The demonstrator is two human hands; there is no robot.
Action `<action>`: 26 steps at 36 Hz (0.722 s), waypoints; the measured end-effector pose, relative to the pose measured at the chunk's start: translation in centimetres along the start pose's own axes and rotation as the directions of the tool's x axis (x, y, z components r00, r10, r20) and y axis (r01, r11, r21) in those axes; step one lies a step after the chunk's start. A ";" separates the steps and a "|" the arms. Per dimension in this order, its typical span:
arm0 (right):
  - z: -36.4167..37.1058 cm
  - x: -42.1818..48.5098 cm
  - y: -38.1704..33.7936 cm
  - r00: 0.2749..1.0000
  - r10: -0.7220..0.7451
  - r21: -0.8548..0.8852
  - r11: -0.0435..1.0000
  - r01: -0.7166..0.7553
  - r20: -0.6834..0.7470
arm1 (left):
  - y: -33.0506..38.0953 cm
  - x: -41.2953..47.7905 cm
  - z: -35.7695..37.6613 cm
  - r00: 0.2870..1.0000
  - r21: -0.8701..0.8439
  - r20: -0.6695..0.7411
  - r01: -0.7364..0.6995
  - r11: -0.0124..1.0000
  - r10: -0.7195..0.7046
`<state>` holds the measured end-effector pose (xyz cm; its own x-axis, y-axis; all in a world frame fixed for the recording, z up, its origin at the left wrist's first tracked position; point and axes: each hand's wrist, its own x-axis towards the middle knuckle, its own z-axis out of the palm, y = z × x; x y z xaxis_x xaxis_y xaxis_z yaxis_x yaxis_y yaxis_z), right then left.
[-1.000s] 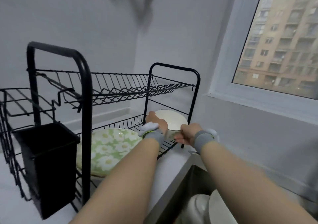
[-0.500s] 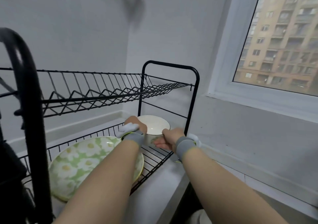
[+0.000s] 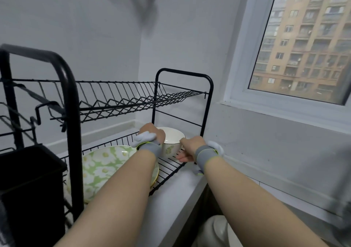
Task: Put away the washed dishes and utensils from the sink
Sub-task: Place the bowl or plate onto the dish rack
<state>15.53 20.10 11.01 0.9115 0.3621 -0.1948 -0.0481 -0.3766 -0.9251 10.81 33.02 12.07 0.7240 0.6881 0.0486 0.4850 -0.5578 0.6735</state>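
— Where has the person got the bowl?

— The bowl (image 3: 171,144) stands upright on the lower tier (image 3: 169,168) of the dish rack, at its far right end, at twelve o'clock from the person. The left hand (image 3: 152,135) grips the rim at the bowl's nine o'clock. The right hand (image 3: 190,148) curls round its wall at three o'clock.

— What would make this a good set-down?

— Most likely feeling that the foot sits flat across the wires before either hand lets go, so that it cannot rock.

— Is anything crowding it?

— The flowered plate (image 3: 102,168) lies flat at the bowl's eight o'clock. It is near, though whether the two touch is hidden by the left wrist. The left hand would best lift up and back, not sweep sideways across the plate's edge.

— And then?

— Pale white crockery (image 3: 214,231), blurred, waits in the sink (image 3: 211,203) at five o'clock. The slotted upper tier (image 3: 123,98) looks suited to plates stood on edge.
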 end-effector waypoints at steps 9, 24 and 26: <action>-0.9 -4.6 0.5 0.994 -0.091 -0.337 0.940 0.063 -0.068 | 1.5 -7.6 0.4 0.976 -0.109 -0.092 -0.207 0.972 0.198; -7.5 -15.4 4.9 0.929 -0.346 -0.834 0.545 0.081 -0.135 | 2.3 -18.9 5.8 0.905 -0.268 0.036 -0.400 0.876 0.424; -8.7 -16.6 6.3 0.932 -0.331 -0.839 0.541 0.057 -0.150 | 2.3 -20.0 6.6 0.897 -0.287 0.053 -0.408 0.867 0.439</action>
<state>3.63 4.35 11.27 0.9262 0.3346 0.1738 0.3692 -0.8984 -0.2378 0.61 14.93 7.78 0.8884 0.3473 0.3003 -0.0158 -0.6306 0.7759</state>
